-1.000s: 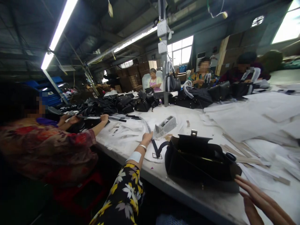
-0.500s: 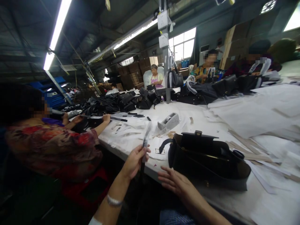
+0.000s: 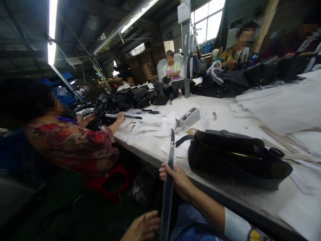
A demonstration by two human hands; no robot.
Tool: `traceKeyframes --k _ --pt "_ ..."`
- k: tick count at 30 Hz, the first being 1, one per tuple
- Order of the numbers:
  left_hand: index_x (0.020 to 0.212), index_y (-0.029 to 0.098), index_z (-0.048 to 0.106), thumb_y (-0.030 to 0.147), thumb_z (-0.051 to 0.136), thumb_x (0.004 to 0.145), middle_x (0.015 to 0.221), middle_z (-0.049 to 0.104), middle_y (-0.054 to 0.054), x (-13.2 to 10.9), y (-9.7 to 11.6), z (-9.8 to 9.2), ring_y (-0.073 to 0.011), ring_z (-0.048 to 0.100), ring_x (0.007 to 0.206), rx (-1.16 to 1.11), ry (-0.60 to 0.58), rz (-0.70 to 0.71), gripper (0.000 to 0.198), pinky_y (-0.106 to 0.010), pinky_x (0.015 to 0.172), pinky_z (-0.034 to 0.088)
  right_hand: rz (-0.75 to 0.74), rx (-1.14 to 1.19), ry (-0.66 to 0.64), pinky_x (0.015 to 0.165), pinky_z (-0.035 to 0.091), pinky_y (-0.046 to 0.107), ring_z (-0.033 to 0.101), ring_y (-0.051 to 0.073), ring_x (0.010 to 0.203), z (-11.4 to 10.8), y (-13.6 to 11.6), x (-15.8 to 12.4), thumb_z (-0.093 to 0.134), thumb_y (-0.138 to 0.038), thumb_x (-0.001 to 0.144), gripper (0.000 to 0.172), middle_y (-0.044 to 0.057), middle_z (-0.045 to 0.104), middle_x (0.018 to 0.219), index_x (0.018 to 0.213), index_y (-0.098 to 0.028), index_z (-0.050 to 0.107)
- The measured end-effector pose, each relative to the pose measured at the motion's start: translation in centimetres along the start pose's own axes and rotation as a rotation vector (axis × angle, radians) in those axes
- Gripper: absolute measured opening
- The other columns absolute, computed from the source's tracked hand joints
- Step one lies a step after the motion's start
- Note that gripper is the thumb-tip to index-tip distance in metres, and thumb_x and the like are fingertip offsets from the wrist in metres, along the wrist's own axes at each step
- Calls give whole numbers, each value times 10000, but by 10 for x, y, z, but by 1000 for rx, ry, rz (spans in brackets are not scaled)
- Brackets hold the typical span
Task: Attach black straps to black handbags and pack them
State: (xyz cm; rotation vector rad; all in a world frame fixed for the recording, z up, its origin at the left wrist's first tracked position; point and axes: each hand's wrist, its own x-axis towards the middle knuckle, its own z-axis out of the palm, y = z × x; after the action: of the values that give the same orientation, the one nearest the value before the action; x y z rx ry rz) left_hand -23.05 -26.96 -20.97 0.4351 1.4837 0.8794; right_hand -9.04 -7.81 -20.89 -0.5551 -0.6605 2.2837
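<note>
A long black strap [image 3: 167, 197], partly covered in clear film, hangs over the table edge in front of me. My right hand [image 3: 175, 175] is closed around it, thumb on top. The strap's dark tip points up beside the metal buckle [image 3: 176, 144] on the bag's short side strap; whether they touch I cannot tell. Lower down, my left hand [image 3: 146, 225] has its fingers stretched out close to the strap and holds nothing I can see. A black handbag [image 3: 233, 172] with its top open lies on its base at the table edge, right of my right hand.
A grey tape dispenser [image 3: 188, 118] stands on the white table [image 3: 210, 107] behind the bag. Paper sheets [image 3: 281, 100] and cardboard strips cover the right. Black bags [image 3: 140, 97] are piled along the back by a post [image 3: 187, 67]. At left, a co-worker [image 3: 72, 144] handles straps.
The strap has passed from my left hand to my right. My left hand has let go and dropped lower, with open fingers. The view has turned, and the bag appears farther right.
</note>
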Motion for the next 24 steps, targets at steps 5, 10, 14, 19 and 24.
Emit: traceKeyframes --k 5,10,14,19,24 --pt "1213 141 652 727 520 809 1105 704 -179 29 78 46 -256 685 937 -42 137 299 724 -397 849 527 43 -250 -159 669 534 307 665 162 623 6 41 -32 732 -572 758 454 48 716 747 892 -141 692" --pt "1109 131 663 513 680 817 870 693 -78 36 102 84 -159 644 727 -53 117 410 481 -230 603 493 44 -479 -229 782 504 359 656 237 776 -14 25 -47 774 -485 740 345 39 716 776 803 -146 752" --pt "939 125 695 451 642 870 807 669 -50 22 105 93 -121 611 695 -34 7 484 337 -226 683 489 -89 -520 -204 937 454 357 612 252 1037 -12 -17 -55 750 -377 790 431 36 704 1057 1178 -202 686" --pt "1002 126 693 451 651 863 826 691 -67 5 114 98 -110 604 630 62 -1 468 356 -202 579 465 -24 -14 -305 938 474 342 624 234 1099 5 -51 -60 717 -310 788 558 56 666 1241 1326 -249 578" --pt "1054 114 687 441 631 881 839 698 -80 -8 102 102 -105 623 607 175 -88 356 374 -190 547 447 -90 -32 -56 1000 467 329 667 202 1066 2 -77 -51 709 -326 839 345 89 731 1133 1150 -179 688"
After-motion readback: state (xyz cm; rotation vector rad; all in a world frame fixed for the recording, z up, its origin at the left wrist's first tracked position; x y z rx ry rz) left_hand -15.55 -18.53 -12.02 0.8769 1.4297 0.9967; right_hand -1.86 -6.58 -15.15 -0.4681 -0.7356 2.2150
